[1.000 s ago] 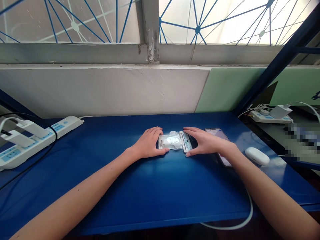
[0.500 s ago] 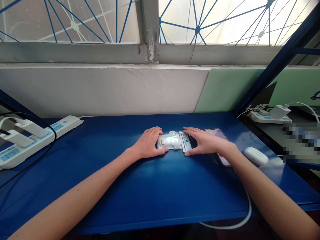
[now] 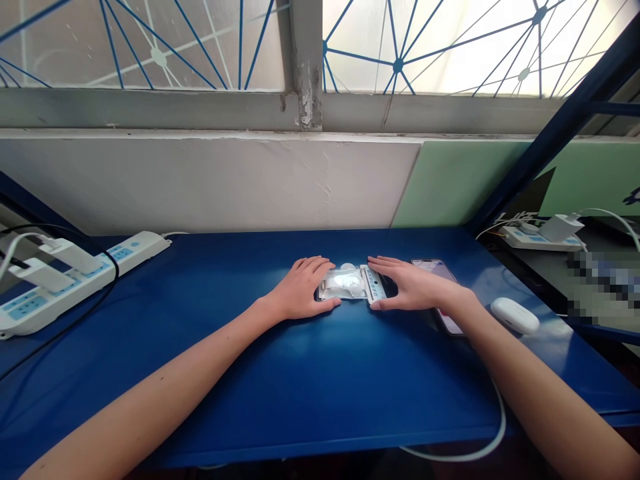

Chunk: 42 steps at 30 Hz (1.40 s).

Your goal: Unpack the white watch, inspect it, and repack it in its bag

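On the blue tabletop lies a small clear plastic packet with a whitish item inside, whose kind I cannot make out. Its right end has a white header card with blue print. A small round translucent piece shows at its far edge. My left hand rests around the left end, thumb at the near edge and fingers at the far edge, spread apart. My right hand frames the card end with thumb and fingers stretched wide. Whether the fingertips press on the packet is unclear.
A phone lies partly under my right forearm, beside a white rounded case. At left is a white power strip with chargers and a black cable. A white cable hangs past the front edge. Another power strip stands at right.
The fingers of my left hand have moved slightly right, farther over the packet's left end. My right hand and the packet look nearly unchanged; the whole view has shifted a little.
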### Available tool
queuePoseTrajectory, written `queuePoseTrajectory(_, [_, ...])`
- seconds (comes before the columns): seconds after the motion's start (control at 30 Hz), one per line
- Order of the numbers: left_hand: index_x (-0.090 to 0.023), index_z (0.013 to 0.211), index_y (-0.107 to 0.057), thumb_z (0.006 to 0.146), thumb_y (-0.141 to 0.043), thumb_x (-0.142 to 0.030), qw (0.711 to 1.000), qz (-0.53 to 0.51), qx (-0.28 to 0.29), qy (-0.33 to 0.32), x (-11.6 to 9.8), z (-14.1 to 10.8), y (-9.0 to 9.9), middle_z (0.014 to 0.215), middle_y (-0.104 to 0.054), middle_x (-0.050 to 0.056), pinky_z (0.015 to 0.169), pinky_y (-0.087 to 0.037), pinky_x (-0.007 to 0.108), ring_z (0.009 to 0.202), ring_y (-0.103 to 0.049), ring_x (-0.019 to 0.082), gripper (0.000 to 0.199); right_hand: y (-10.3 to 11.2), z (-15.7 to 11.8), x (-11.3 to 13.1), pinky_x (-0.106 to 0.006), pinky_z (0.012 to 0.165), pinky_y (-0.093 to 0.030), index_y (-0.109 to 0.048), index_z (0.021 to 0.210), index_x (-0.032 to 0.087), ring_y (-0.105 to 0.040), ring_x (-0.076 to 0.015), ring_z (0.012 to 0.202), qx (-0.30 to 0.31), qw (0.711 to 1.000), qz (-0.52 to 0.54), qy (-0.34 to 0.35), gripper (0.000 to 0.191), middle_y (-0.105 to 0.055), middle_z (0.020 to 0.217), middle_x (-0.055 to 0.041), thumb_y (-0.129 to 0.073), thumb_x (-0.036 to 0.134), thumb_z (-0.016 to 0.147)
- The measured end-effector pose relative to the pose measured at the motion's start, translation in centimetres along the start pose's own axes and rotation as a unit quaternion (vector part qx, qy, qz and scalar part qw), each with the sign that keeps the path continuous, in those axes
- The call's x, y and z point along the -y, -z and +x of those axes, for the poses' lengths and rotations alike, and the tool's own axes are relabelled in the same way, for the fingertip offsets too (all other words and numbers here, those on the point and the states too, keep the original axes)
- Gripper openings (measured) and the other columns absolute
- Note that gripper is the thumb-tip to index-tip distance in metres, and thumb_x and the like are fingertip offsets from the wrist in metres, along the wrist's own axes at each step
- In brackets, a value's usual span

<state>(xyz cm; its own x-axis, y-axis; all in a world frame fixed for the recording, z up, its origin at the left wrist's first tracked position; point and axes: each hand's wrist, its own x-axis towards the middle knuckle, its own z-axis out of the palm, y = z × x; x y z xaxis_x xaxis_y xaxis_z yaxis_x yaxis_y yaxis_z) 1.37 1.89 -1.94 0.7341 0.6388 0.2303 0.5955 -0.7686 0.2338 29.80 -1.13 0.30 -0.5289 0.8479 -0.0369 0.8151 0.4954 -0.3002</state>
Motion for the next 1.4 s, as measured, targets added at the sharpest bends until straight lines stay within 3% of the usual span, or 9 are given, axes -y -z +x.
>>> queuePoseTrajectory(0.13, [-0.018, 0.134, -0.048, 0.093, -0.047, -0.048, 1.0, -0.005, 0.003, -0.023, -0.4, 0.0, 0.2, 0.137, -0.053, 0.012, 0.108, -0.034, 0.045, 0.129, -0.045, 0.029, 0.051, -0.1, -0.1, 0.0, -0.052, 0.112, -0.032, -0.038, 0.146, 0.013, -0.032, -0.0372, 0.139, -0.003, 1.0, 0.008, -0.005, 0.095, -0.036, 0.151, -0.0171, -0.061, 0.069, 0.073])
queuePoseTrajectory(0.3, [-0.015, 0.138, -0.045, 0.099, -0.037, -0.047, 1.0, 0.004, 0.014, -0.019, -0.4, 0.0, 0.0, 0.141, -0.05, 0.013, 0.11, -0.032, 0.044, 0.132, -0.044, 0.027, 0.051, 0.2, -0.1, 0.4, -0.052, 0.108, -0.037, -0.044, 0.143, 0.014, -0.039, -0.0374, 0.135, -0.025, 1.0, 0.001, 0.004, 0.086, -0.043, 0.147, -0.0173, -0.057, 0.067, 0.077])
queuePoseTrajectory(0.5, [-0.014, 0.142, -0.042, 0.102, -0.029, -0.046, 1.0, -0.024, -0.013, 0.002, 0.0, -0.1, -0.4, 0.145, -0.046, 0.011, 0.108, -0.038, 0.038, 0.133, -0.044, 0.023, 0.053, 0.7, 0.2, 2.5, -0.046, 0.098, -0.047, -0.063, 0.124, 0.024, -0.06, -0.0294, 0.112, -0.123, 0.986, -0.028, 0.11, 0.043, -0.067, 0.121, -0.0087, -0.054, 0.047, 0.089])
queuePoseTrajectory(0.63, [-0.019, 0.136, -0.05, 0.102, -0.029, -0.044, 0.996, -0.049, -0.066, -0.021, 0.0, -0.3, -0.4, 0.137, -0.055, 0.007, 0.101, -0.046, 0.036, 0.124, -0.055, 0.022, 0.047, 0.1, 0.5, 2.8, -0.046, 0.094, -0.05, -0.064, 0.122, 0.029, -0.064, -0.0274, 0.107, -0.159, 0.977, -0.018, 0.143, 0.034, -0.069, 0.12, -0.0056, -0.047, 0.038, 0.094])
queuePoseTrajectory(0.8, [-0.021, 0.12, -0.061, 0.101, -0.035, -0.036, 0.978, -0.052, -0.18, -0.095, -0.2, -0.9, -0.5, 0.111, -0.071, 0.006, 0.08, -0.057, 0.031, 0.09, -0.071, 0.019, 0.035, -0.2, 0.2, 3.4, -0.039, 0.085, -0.055, -0.07, 0.112, 0.03, -0.069, -0.0223, 0.095, -0.252, 0.957, 0.084, 0.117, 0.029, -0.074, 0.108, -0.0024, -0.047, 0.033, 0.095])
queuePoseTrajectory(0.93, [-0.02, 0.123, -0.056, 0.098, -0.038, -0.029, 0.961, -0.043, -0.251, -0.105, -0.7, -1.0, -0.2, 0.123, -0.065, 0.009, 0.09, -0.054, 0.035, 0.109, -0.064, 0.02, 0.032, -0.1, 0.2, 4.2, -0.033, 0.072, -0.057, -0.073, 0.102, 0.025, -0.071, -0.0199, 0.076, -0.293, 0.936, 0.187, 0.059, 0.023, -0.076, 0.094, -0.0024, -0.057, 0.034, 0.09])
queuePoseTrajectory(1.07, [-0.021, 0.127, -0.055, 0.093, -0.049, -0.035, 0.973, -0.008, -0.197, -0.117, -1.0, -0.5, -0.2, 0.134, -0.057, 0.01, 0.104, -0.044, 0.044, 0.125, -0.052, 0.025, 0.037, -0.8, 0.8, 3.9, -0.032, 0.065, -0.055, -0.073, 0.099, 0.022, -0.07, -0.0204, 0.073, -0.268, 0.935, 0.232, -0.006, 0.023, -0.076, 0.088, -0.0025, -0.06, 0.037, 0.087])
queuePoseTrajectory(1.23, [-0.02, 0.128, -0.056, 0.093, -0.049, -0.038, 0.981, -0.003, -0.135, -0.137, -0.6, -0.1, -0.7, 0.133, -0.058, 0.01, 0.107, -0.04, 0.045, 0.125, -0.053, 0.025, 0.04, -1.7, 1.5, 3.3, -0.033, 0.065, -0.054, -0.071, 0.1, 0.023, -0.069, -0.0226, 0.081, -0.246, 0.946, 0.207, -0.039, 0.024, -0.075, 0.098, -0.0033, -0.056, 0.038, 0.088])
queuePoseTrajectory(1.4, [-0.017, 0.129, -0.056, 0.088, -0.058, -0.044, 0.99, -0.025, -0.087, -0.111, -0.2, -0.1, -1.1, 0.133, -0.058, 0.011, 0.105, -0.042, 0.041, 0.121, -0.056, 0.026, 0.049, -2.1, 1.9, 2.7, -0.037, 0.084, -0.052, -0.068, 0.103, 0.021, -0.066, -0.0241, 0.098, -0.222, 0.964, 0.144, -0.007, 0.024, -0.071, 0.106, -0.0071, -0.052, 0.033, 0.09])
